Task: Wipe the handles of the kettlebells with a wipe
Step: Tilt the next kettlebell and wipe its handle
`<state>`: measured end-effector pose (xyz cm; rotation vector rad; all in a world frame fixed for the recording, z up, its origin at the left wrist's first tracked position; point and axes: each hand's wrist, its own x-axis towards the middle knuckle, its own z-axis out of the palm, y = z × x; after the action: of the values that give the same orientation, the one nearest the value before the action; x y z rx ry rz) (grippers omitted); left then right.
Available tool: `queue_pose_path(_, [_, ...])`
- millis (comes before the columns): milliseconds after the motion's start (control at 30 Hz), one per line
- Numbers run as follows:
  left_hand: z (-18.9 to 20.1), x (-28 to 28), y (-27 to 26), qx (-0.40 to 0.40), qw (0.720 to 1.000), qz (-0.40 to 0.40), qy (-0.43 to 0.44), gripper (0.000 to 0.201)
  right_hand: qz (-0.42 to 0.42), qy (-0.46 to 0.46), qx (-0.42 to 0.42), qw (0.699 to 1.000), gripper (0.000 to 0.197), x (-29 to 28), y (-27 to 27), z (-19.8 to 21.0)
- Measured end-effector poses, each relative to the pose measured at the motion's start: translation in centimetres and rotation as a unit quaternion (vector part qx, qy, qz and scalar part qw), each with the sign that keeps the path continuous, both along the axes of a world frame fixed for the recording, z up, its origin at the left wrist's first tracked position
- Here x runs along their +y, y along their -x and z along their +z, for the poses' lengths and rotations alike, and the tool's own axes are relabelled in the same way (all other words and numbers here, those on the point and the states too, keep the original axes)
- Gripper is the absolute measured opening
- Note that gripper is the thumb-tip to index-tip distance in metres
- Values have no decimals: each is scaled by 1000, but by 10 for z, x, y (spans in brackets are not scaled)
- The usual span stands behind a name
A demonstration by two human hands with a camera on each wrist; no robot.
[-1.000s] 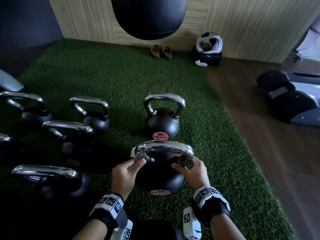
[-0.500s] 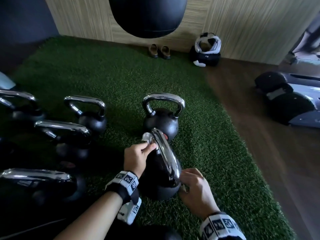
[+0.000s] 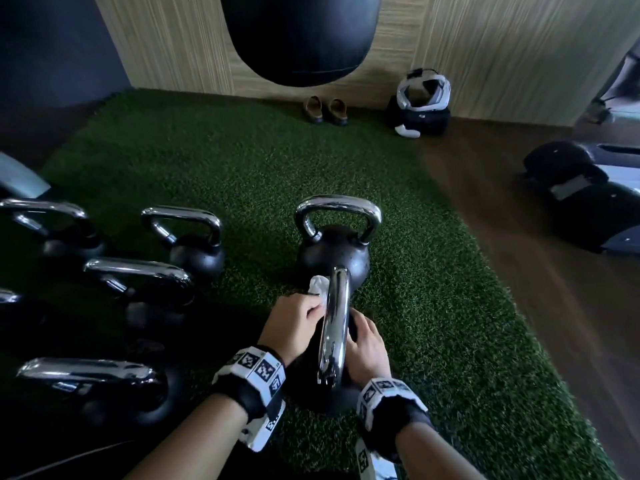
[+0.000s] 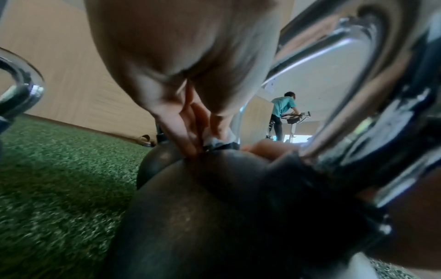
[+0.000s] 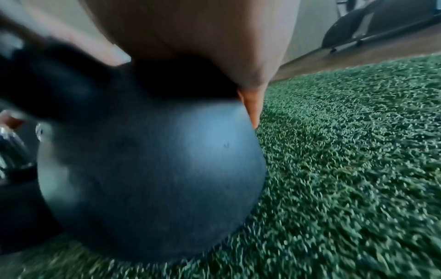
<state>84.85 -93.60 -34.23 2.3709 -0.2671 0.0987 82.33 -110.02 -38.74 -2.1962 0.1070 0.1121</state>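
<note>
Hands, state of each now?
Left hand: holds the wipe against the handle.
Right hand: rests on the kettlebell; grip unclear.

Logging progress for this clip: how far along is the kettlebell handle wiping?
Done: nothing shows which handles are already wiped. In hand: the left hand holds the white wipe against the chrome handle of the nearest kettlebell, and the right hand steadies its body. Left, possibly: the kettlebell behind it and the kettlebells on the left, none being touched.
</note>
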Motion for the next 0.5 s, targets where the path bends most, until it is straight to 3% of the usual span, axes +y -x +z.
queue_pose_path(67, [4, -5, -2, -7, 999, 4, -32, 33, -28, -8, -18, 999, 82, 4, 3, 1])
queue_pose_path(133, [11, -8, -6, -22, 999, 8, -49, 32, -33, -6, -30, 999, 87, 3, 2, -2])
queue_pose_path(267, [29, -16, 0, -41, 998, 41, 35, 42, -30, -1, -30, 999, 85, 1, 2, -7])
queue_pose_path(433, [34, -10, -7, 42, 994, 38, 88, 42, -40, -15, -36, 998, 82, 2, 3, -3])
queue_pose_path(500, [44, -5, -10, 64, 988, 26, 139, 32, -40, -18, -36, 998, 81, 3, 4, 0])
